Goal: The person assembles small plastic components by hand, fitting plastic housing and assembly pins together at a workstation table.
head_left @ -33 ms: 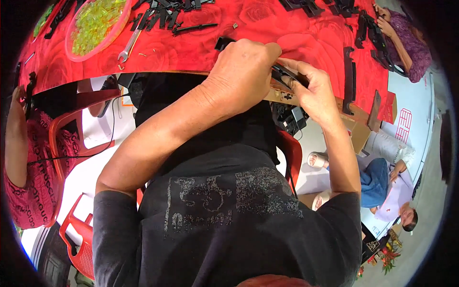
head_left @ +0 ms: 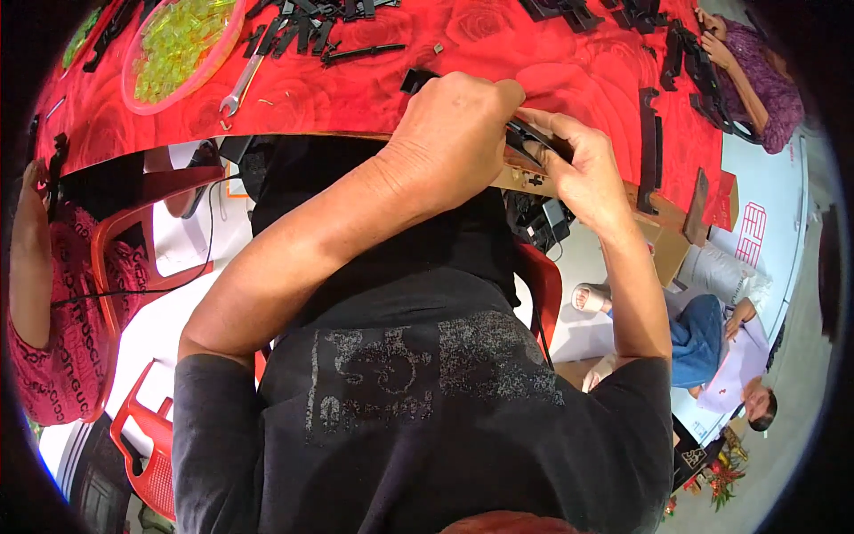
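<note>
At the table's near edge my two hands are close together on a long black plastic part [head_left: 530, 136]. My left hand [head_left: 454, 133] is closed over it, back of the hand up, and its fingertips are hidden. A black end piece [head_left: 416, 82] sticks out past the knuckles; whether it belongs to the same part I cannot tell. My right hand [head_left: 583, 169] pinches the part between thumb and fingers at its right end.
A red rose-patterned cloth covers the table [head_left: 311, 102]. On it are a pink basin [head_left: 140, 109] of yellow-green clear pieces, a wrench [head_left: 240, 86] and several black parts [head_left: 307, 22]. People sit at left and far right. A red plastic chair [head_left: 151, 445] stands at lower left.
</note>
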Demonstrator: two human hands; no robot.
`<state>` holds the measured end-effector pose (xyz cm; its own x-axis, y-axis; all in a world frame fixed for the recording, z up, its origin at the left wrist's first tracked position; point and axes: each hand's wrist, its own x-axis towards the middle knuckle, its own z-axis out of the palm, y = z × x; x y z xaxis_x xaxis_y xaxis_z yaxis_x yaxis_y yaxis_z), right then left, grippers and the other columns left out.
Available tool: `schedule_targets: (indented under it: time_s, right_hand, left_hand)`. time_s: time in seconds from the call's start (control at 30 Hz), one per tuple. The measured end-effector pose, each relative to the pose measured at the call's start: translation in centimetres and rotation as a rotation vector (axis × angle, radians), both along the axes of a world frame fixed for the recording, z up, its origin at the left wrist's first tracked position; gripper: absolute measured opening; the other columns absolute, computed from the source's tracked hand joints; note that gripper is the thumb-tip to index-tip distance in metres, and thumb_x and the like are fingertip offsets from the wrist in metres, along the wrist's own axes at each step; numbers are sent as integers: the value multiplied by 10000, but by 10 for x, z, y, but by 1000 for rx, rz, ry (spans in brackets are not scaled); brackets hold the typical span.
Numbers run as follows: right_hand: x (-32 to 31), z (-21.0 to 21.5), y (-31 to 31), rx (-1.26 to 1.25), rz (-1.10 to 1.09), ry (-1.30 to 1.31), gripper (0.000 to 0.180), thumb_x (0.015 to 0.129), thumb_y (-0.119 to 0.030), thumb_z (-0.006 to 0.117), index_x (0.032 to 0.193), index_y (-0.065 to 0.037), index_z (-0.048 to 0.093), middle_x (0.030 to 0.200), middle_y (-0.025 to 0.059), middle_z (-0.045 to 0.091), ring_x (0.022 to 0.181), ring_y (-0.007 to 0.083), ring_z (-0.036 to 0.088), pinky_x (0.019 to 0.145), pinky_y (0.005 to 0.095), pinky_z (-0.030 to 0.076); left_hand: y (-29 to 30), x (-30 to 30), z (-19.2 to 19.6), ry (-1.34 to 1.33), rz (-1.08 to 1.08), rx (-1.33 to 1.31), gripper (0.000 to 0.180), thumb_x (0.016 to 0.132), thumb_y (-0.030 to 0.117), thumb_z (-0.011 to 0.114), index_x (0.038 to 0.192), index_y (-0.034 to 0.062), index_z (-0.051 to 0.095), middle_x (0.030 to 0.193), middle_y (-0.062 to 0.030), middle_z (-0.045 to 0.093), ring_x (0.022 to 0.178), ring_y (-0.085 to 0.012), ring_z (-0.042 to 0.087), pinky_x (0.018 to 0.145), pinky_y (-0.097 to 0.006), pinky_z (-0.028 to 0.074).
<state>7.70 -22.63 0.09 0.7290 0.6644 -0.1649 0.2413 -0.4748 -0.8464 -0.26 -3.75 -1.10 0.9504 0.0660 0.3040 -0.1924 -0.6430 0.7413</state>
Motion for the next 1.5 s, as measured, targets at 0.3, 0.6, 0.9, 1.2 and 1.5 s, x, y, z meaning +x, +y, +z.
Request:
schedule_targets:
  time_s: [0.3,0.6,0.9,1.2,1.5]
  right_hand:
    - [4,3,4,-161,140,-242,429,794,42,581,1216,17,656,1088,231,688,1040,334,684,920,383,513]
    - [4,10,10,-202,154,-155,360,853,-31,619,1206,26,655,1073,229,679,1008,351,684,876,402,513]
    - [7,3,11,-231,177,-257,251,906,-109,654,1112,33,635,963,245,685,923,381,688,784,453,517]
    - [4,1,11,-210,135,-178,222,917,-117,652,1085,27,632,772,236,672,693,352,698,632,432,506]
    - [2,-4,9,-161,70,-96,214,910,-65,635,1105,23,651,769,187,704,645,251,710,616,377,520]
  left_hand:
    - [-1,6,-2,22,4,71,58,801,33,641,825,7,596,715,-222,618,733,-436,637,624,-501,490]
    - [0,4,-3,28,-12,79,65,808,46,642,832,11,594,716,-215,623,735,-430,643,632,-511,492]
    - [1,6,1,29,-4,82,68,804,39,645,826,7,589,722,-216,625,748,-431,645,631,-508,492]
    - [0,5,3,31,-20,63,69,794,36,639,821,9,581,716,-220,616,742,-436,639,626,-514,486]
    - [-1,6,3,0,-21,60,76,796,44,638,826,10,577,717,-219,616,731,-441,633,617,-518,482]
